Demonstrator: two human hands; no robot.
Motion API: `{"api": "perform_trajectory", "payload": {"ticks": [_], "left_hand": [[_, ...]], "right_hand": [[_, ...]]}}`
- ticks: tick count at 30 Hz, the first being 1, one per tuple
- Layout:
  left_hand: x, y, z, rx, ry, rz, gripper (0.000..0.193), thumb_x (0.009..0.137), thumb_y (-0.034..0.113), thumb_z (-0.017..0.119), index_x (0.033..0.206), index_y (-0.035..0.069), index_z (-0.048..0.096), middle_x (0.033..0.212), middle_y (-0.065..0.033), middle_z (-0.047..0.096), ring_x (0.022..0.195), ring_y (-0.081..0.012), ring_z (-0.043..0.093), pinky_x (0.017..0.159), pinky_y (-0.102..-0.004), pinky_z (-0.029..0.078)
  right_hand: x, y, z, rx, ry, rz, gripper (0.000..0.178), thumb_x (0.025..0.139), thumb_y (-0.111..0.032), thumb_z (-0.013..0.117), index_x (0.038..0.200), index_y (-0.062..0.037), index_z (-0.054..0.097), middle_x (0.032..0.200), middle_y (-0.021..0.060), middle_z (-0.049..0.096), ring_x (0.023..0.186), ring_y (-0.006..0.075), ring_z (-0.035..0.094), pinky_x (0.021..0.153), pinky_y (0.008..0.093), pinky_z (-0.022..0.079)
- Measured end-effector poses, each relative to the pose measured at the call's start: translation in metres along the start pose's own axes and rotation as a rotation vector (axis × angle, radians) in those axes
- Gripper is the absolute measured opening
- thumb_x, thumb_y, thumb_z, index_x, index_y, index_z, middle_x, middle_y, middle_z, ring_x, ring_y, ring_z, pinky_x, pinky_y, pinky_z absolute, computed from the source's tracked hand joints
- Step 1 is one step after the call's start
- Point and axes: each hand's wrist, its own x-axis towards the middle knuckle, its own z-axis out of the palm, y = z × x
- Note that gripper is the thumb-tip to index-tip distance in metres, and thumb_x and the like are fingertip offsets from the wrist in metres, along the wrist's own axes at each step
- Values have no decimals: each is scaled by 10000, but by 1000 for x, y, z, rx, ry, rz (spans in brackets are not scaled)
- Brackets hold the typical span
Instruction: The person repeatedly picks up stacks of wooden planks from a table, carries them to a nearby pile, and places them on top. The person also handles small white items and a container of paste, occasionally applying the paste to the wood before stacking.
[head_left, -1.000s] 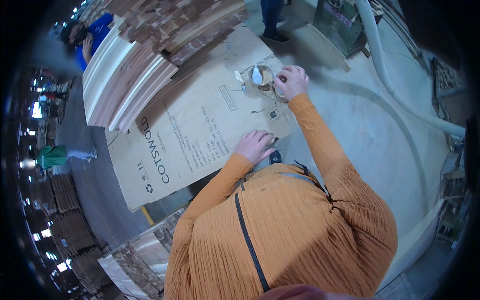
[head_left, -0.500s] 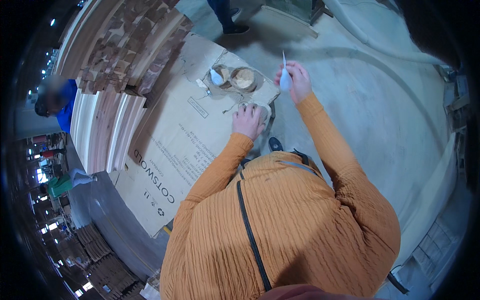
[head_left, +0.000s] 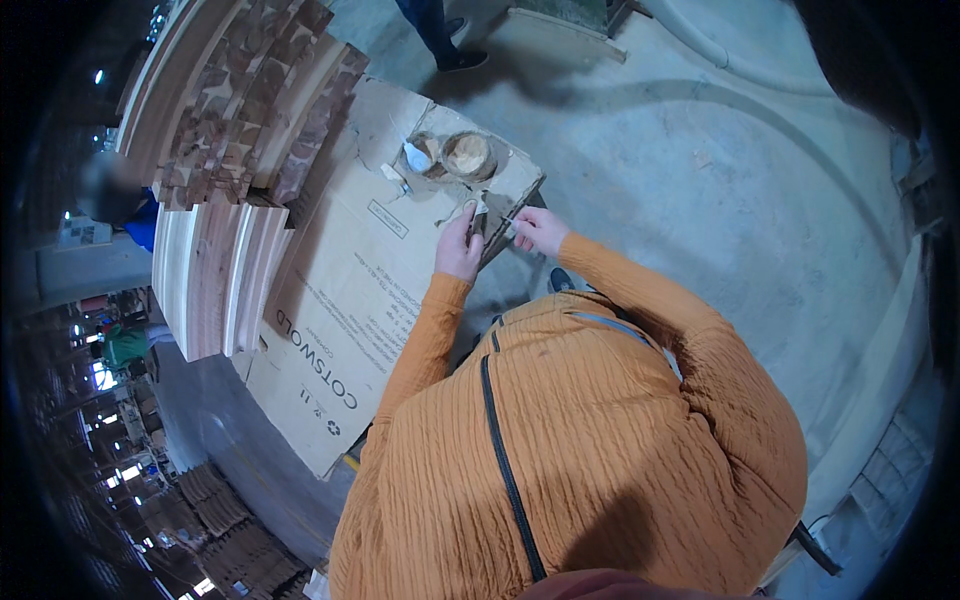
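Note:
My right hand [head_left: 541,231] is closed at the right edge of the cardboard, its fingers pinched round a small pale-handled putty knife [head_left: 510,222] pointing left, mostly hidden by the fingers. Facing it, my left hand [head_left: 459,247] is turned on edge over the cardboard [head_left: 355,275], fingers drawn together beside a small pale piece. What it grips is too small to make out. Just beyond the hands stand two round tubs: one tub [head_left: 468,157] holds tan filler, and in the other lies a light-blue-handled tool [head_left: 417,157].
Stacked wooden boards [head_left: 215,270] rise at the left of the cardboard. A small pale scrap [head_left: 395,178] lies near the tubs. Another person's legs [head_left: 440,35] are at the far side. A thick hose [head_left: 690,40] runs along the floor at the far right.
My right hand has come down and left from above the floor, bringing the putty knife to the cardboard's edge. My left hand has shifted left and turned from palm-down onto its side.

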Motion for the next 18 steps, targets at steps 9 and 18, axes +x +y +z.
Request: {"api": "perform_trajectory", "payload": {"ticks": [9, 18], "left_hand": [[11, 11, 2, 546, -297, 245, 558, 734, 218, 609, 1274, 131, 498, 1118, -134, 520, 981, -296, 535, 823, -394, 455], [28, 45, -5, 991, -644, 288, 782, 604, 368, 706, 1288, 106, 432, 1170, -63, 455, 993, -258, 506, 736, -449, 451]], "right_hand": [[25, 16, 4, -6, 55, 34, 199, 845, -143, 535, 931, 12, 626, 748, 116, 664, 657, 179, 652, 609, 315, 522], [36, 39, 0, 166, 13, 63, 193, 812, -57, 511, 938, 42, 618, 767, 138, 665, 653, 226, 666, 614, 333, 547]]}}
